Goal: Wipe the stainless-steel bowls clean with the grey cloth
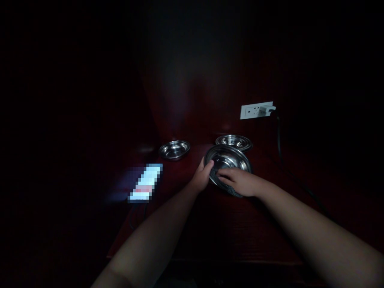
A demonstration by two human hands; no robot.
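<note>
Shiny steel makes up the bowl (231, 155) held over the dark red surface (210, 236), its open side tilted toward the camera. The left hand (203, 175) grips the bowl's left edge, the thumb over the rim and the other fingers mostly hidden. The right hand (238, 181) is partly open at the bowl's near right side, its fingers reaching in over a dark, rough-textured cloth or mesh (231, 189) (too dim to say which) that lies along the near rim. Just behind the bowl, and partly hidden by it, sit other shallow steel dishes (237, 141), seemingly stacked. A separate steel dish (174, 150) rests farther left, well apart from the bowl. Nearer the camera on that side lies a lit, pixelated screen (146, 183). Beyond the dishes, to the right, a white socket plate (250, 111) holds a plug (267, 108), with a dark cable (279, 140) hanging nearby.
</note>
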